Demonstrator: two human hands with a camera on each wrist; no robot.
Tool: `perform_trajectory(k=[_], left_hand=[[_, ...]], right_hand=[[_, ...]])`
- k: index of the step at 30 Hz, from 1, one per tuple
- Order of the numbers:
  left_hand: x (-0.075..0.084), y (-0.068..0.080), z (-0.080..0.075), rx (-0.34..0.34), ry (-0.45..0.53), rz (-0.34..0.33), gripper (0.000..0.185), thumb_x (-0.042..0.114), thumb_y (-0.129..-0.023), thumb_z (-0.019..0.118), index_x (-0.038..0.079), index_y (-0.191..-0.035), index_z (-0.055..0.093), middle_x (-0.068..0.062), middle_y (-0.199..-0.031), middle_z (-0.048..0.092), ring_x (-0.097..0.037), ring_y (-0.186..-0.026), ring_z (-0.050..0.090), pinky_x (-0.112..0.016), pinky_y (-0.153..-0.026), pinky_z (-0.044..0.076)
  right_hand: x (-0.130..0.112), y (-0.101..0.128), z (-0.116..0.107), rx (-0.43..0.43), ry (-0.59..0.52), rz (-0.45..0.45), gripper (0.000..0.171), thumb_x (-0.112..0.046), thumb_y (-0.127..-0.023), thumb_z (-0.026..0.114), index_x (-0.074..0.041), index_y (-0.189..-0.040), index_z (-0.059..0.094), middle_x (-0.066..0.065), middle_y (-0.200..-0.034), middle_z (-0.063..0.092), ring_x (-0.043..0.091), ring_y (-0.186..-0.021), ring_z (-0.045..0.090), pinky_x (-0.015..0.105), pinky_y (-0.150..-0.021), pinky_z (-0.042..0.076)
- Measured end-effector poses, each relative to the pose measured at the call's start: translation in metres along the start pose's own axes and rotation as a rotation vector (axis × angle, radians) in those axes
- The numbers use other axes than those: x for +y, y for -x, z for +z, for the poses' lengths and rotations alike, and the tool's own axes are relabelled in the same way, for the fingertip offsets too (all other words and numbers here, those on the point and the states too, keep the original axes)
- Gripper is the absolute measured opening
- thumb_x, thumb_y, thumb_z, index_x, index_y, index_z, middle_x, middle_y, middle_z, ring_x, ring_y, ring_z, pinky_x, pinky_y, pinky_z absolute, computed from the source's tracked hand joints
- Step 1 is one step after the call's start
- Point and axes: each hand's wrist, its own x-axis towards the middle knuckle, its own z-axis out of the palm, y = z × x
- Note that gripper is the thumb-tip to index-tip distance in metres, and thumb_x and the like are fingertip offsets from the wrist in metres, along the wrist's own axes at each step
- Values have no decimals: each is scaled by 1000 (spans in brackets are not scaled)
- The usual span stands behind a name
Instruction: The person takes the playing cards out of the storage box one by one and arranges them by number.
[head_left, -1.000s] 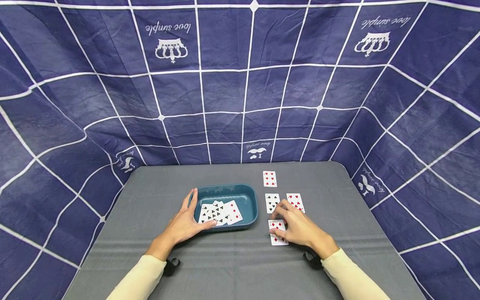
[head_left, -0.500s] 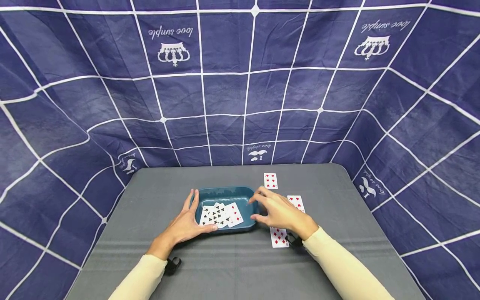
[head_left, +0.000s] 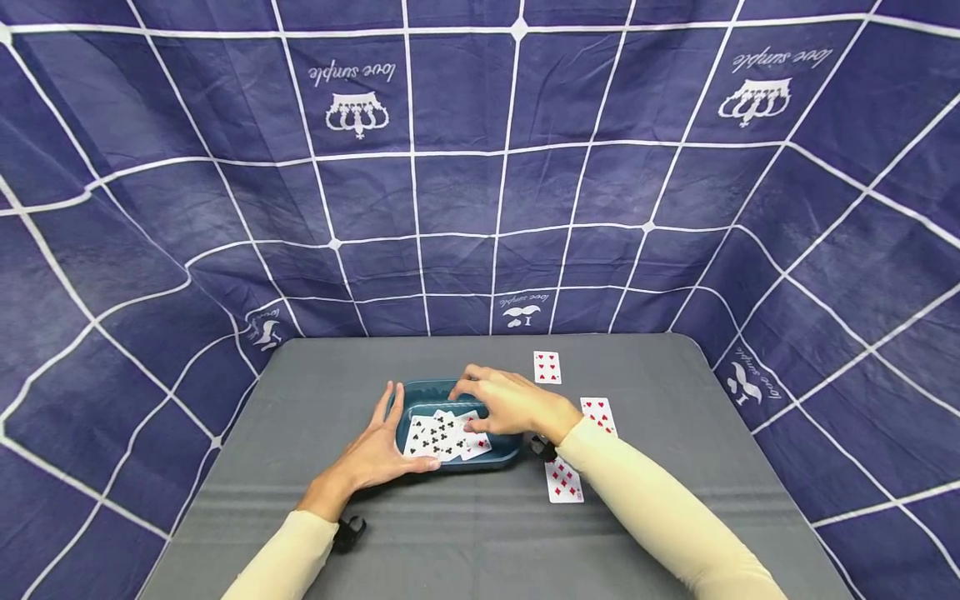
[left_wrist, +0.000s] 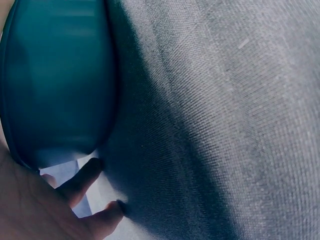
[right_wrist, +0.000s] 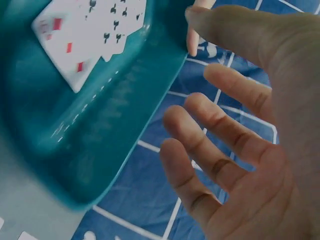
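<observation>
Hands (head_left: 510,404) (head_left: 375,454) flank teal tray (head_left: 504,448) holding playing cards (head_left: 442,435).

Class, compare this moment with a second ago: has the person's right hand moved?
Yes. The right hand has travelled left, away from the diamond card it was touching, and is now over the teal tray, which sits where it was.
</observation>
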Motion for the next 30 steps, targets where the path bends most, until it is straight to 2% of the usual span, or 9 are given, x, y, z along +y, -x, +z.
perform_trajectory(k=[9,13,21,30], left_hand=[[0,0,2,1,21,9,159,85,-82,92,28,-188,-12,-9,-199,-9,-58,-166,47,-75,-112,57],[-1,2,4,7,16,10,159,85,-82,92,27,-188,-12,-9,-199,-9,-58,-166,48,-76,-111,57],[-3,4,2,9,19,7,158,86,-82,91,28,-188,-12,-6,-199,-10,-57,-164,51,-75,-112,57],[-2,4,-1,5,35,3,157,85,-82,92,29,-188,-10,-8,-199,-7,-56,-164,51,-73,-112,57]], right_hand=[[-6,-40,9,-187,-70,-82,64,-30,-97,98,-23,-156,74,4,-152,71,27,-144,69,44,-123,58],[-10,-52,18,-265,-38,-101,73,-32,-93,103,-26,-159,73,0,-158,68,25,-151,64,40,-128,54],[-16,-69,36,-346,86,-136,78,-37,-91,104,-35,-161,70,-6,-161,65,18,-150,60,34,-129,51],[-16,-76,45,-349,157,-161,73,-35,-88,106,-37,-154,76,-5,-150,69,15,-137,63,30,-118,56]])
